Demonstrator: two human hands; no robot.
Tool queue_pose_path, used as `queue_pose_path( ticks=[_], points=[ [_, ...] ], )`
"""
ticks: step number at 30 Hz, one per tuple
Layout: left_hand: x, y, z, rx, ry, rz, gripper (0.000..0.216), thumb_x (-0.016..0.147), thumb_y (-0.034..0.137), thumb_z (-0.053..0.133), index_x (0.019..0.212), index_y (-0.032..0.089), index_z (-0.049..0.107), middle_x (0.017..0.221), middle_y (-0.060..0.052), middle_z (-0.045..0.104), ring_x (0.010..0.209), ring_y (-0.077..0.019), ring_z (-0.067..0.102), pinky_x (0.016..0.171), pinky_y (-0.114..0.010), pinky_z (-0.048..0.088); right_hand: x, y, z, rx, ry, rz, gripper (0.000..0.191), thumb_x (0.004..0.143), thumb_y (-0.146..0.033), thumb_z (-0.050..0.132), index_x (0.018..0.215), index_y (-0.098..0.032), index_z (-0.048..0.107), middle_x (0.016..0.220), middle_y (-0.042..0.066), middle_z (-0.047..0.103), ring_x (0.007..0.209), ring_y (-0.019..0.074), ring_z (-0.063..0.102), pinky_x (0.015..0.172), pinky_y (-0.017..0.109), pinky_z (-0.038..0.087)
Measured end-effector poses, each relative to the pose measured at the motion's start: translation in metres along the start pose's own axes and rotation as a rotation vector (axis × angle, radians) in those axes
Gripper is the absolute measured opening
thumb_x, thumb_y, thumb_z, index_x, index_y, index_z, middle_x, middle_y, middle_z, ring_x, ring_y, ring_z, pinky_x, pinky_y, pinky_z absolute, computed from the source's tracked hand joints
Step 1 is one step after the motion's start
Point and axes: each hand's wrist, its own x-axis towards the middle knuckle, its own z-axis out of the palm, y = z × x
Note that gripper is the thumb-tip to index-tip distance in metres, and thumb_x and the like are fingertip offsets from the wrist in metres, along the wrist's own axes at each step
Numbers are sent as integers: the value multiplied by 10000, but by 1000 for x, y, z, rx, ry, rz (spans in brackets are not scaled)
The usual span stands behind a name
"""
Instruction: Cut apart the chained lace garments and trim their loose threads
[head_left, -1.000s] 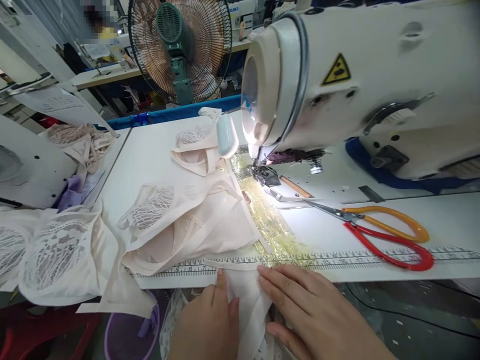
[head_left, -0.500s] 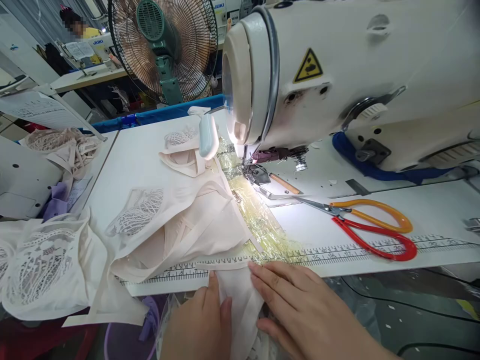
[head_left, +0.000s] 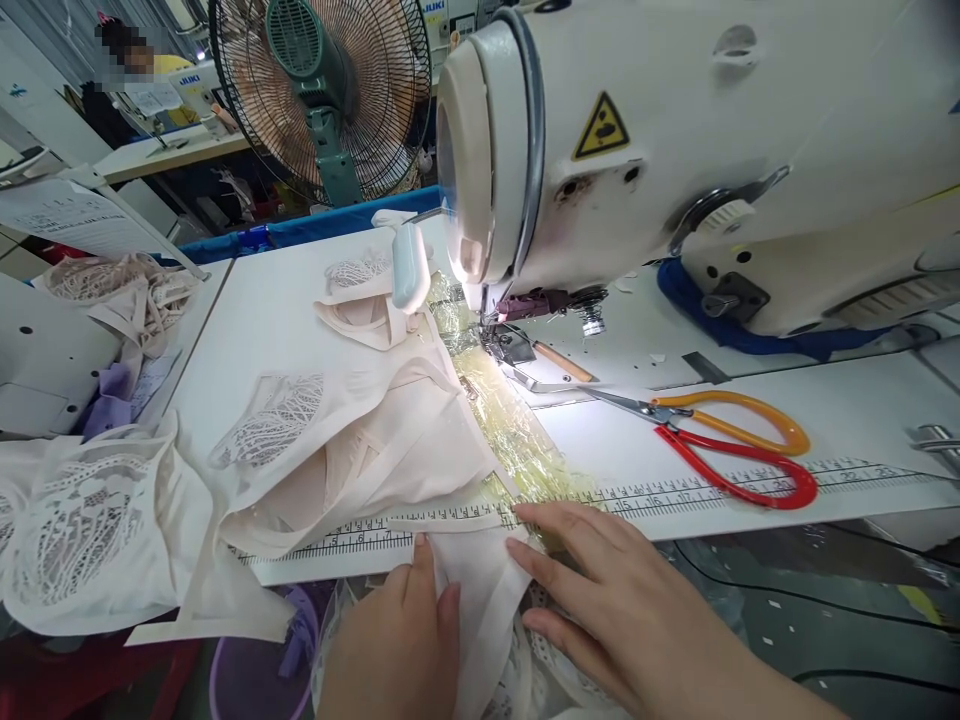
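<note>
A pale white fabric strip hangs over the front edge of the white sewing table. My left hand presses its left side, fingers closed flat against the cloth. On the strip's right side lies my right hand, fingers stretched out flat. Just beyond them runs the printed ruler along the table edge. A heap of beige lace-trimmed garments lies left of the needle. The white sewing machine stands above, its presser foot lit.
Orange-and-red scissors lie right of the needle. Yellowish clear film covers the table ahead. More lace pieces hang at the left. A fan stands behind. A purple bin sits under the table.
The view has shifted slightly, so the machine sits higher and further left. Both hands have edged up on the fabric strip towards the ruler, still holding it flat.
</note>
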Motion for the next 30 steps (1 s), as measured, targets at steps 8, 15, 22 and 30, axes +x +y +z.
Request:
queue_pose_path(
  ticks=[8,15,22,30],
  points=[
    [1,1,-1,-15,-24,-26,354,898,204,384,1143,71,603,762,-94,710,548,-192,664,471,-265,485,1,0,-3,16,-6,-4,221,859,-277,554,1033,-204,668,1107,131,654,1004,265,598,815,432,518],
    [1,3,-2,-24,-33,-54,347,898,196,375,1133,85,604,754,-93,706,573,-189,664,484,-262,485,0,2,-4,6,-13,-26,221,850,-281,574,1035,-205,668,1106,130,653,1005,255,599,807,411,522],
    [2,5,-6,3,-43,-50,335,892,191,405,1140,88,606,744,-79,702,602,-191,674,496,-252,485,0,0,-2,9,25,-25,230,886,-293,522,1023,-199,680,1088,125,669,989,260,604,799,417,521],
    [4,8,-9,-25,-74,-26,355,856,177,460,1153,39,597,716,-88,702,566,-214,673,456,-296,525,0,5,6,-153,39,-260,261,908,-330,505,1041,-179,672,1192,31,656,1081,225,554,862,360,418]
  ],
)
